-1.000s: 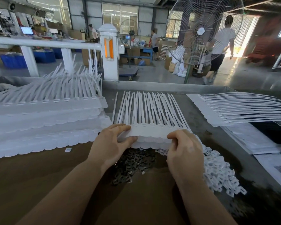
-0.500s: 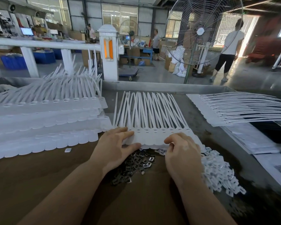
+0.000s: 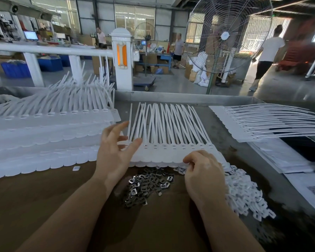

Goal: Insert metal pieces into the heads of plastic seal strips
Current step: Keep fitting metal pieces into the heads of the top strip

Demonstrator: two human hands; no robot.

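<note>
Centre frame: white plastic seal-strip sheet (image 3: 171, 151) on brown counter (image 3: 44, 197); head slots look mostly unfilled. Left hand (image 3: 115, 153) spread, thumb on sheet; right hand (image 3: 204, 171) pinched on its near edge. Grey metal clips (image 3: 147, 184) piled below, plenty left.

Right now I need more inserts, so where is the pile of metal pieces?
In the head view, the metal pieces lie on the brown table between the left hand and right hand, just below the middle seal strips' heads.
</note>
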